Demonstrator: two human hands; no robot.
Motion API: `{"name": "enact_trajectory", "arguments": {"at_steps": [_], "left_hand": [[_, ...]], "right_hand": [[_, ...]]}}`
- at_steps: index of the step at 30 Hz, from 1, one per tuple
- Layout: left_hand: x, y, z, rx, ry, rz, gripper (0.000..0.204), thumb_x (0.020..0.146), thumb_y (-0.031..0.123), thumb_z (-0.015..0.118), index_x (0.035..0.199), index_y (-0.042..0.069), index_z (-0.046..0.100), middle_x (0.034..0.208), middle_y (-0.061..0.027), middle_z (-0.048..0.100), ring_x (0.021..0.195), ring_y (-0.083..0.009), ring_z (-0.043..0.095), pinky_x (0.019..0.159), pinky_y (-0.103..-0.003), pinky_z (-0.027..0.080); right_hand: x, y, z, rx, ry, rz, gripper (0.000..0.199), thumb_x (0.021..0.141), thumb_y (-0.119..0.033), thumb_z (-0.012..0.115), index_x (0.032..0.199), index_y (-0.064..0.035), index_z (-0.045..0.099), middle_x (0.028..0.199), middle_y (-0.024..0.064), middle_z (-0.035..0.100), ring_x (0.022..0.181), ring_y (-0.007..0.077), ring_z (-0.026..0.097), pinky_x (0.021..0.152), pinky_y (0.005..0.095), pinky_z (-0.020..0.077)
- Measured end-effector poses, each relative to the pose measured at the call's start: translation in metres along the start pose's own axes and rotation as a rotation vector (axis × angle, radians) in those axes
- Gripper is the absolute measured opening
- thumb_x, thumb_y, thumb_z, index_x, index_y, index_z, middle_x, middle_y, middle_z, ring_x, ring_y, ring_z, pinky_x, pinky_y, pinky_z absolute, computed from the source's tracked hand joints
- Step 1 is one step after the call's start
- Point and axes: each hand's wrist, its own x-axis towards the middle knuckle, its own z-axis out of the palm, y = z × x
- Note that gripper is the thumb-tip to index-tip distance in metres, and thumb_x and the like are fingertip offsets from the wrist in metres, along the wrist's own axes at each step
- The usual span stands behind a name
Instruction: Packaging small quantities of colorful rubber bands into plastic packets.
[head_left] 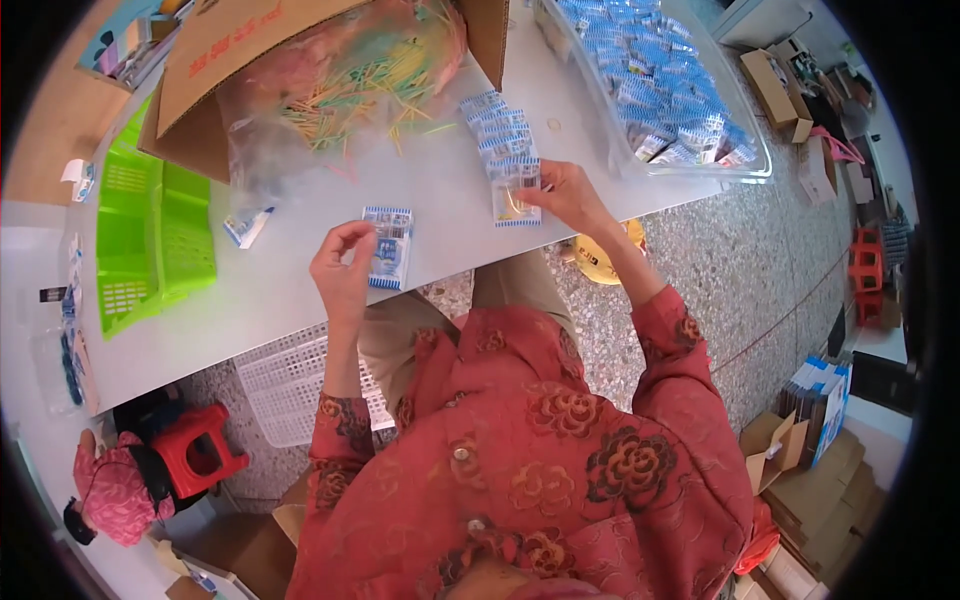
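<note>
A single blue-and-white packet (392, 245) lies near the front edge of the grey table. My left hand (342, 265) is closed in a pinch, its fingertips at the packet's left edge. To the right, several similar packets (502, 135) overlap in a row running away from me. My right hand (572, 195) pinches the right edge of the nearest packet (515, 205) in that row. A thin yellow strand shows on this packet beside my fingertips; whether it lies on top or inside I cannot tell.
A cardboard box (250, 50) with a clear bag of coloured thin strands (360, 100) stands at the back. Green basket (155, 215) at left; clear bin (690, 175) heaped with blue packets at back right. A red stool (205, 450) and a seated person (120, 490) are lower left.
</note>
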Motion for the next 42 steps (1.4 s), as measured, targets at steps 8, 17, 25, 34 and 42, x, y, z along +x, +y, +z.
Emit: {"name": "enact_trajectory", "arguments": {"at_steps": [8, 17, 25, 34, 42], "left_hand": [[-0.009, -0.021, -0.012, 0.665, 0.180, 0.164, 0.036, 0.068, 0.019, 0.078, 0.098, 0.003, 0.065, 0.104, -0.0102, 0.061, 0.100, -0.0290, 0.055, 0.087, -0.036, 0.044], [-0.021, -0.024, 0.003, 0.704, 0.221, 0.189, 0.038, 0.062, 0.019, 0.080, 0.096, 0.009, 0.067, 0.100, -0.0049, 0.060, 0.094, -0.0253, 0.054, 0.078, -0.035, 0.041], [-0.020, -0.022, 0.008, 0.430, 0.326, 0.266, 0.014, 0.071, 0.000, 0.073, 0.082, 0.004, 0.065, 0.079, -0.0051, 0.062, 0.075, -0.0187, 0.056, 0.070, -0.029, 0.046], [-0.016, -0.012, -0.002, -0.072, 0.174, 0.054, 0.010, 0.077, 0.001, 0.071, 0.081, 0.001, 0.062, 0.076, -0.0022, 0.062, 0.067, -0.0083, 0.054, 0.064, -0.022, 0.045], [-0.014, 0.000, -0.006, -0.111, 0.079, -0.073, 0.012, 0.081, 0.008, 0.070, 0.081, -0.001, 0.062, 0.073, -0.0007, 0.061, 0.064, -0.0041, 0.052, 0.059, -0.020, 0.043]], "right_hand": [[0.013, 0.002, 0.007, -0.410, 0.328, -0.246, 0.040, 0.071, -0.009, 0.073, 0.109, -0.0060, 0.058, 0.088, 0.0081, 0.056, 0.068, 0.0187, 0.053, 0.062, 0.0296, 0.0458], [0.003, -0.037, 0.076, -0.295, 0.257, -0.412, 0.036, 0.076, -0.006, 0.069, 0.110, -0.0089, 0.058, 0.109, 0.0091, 0.055, 0.078, 0.0208, 0.056, 0.067, 0.0299, 0.0481], [0.039, -0.044, 0.127, -0.300, 0.207, -0.571, 0.034, 0.075, -0.011, 0.072, 0.106, -0.0061, 0.060, 0.109, 0.0104, 0.056, 0.085, 0.0270, 0.058, 0.076, 0.0324, 0.0486], [0.059, -0.065, 0.116, -0.064, 0.021, -0.408, 0.028, 0.077, -0.017, 0.072, 0.097, -0.0010, 0.062, 0.086, 0.0070, 0.062, 0.081, 0.0144, 0.057, 0.073, 0.0276, 0.0468], [0.055, -0.081, 0.115, 0.068, -0.244, -0.255, 0.016, 0.083, -0.014, 0.066, 0.086, 0.0025, 0.066, 0.076, 0.0042, 0.064, 0.071, 0.0074, 0.054, 0.065, 0.0243, 0.0442]]}}
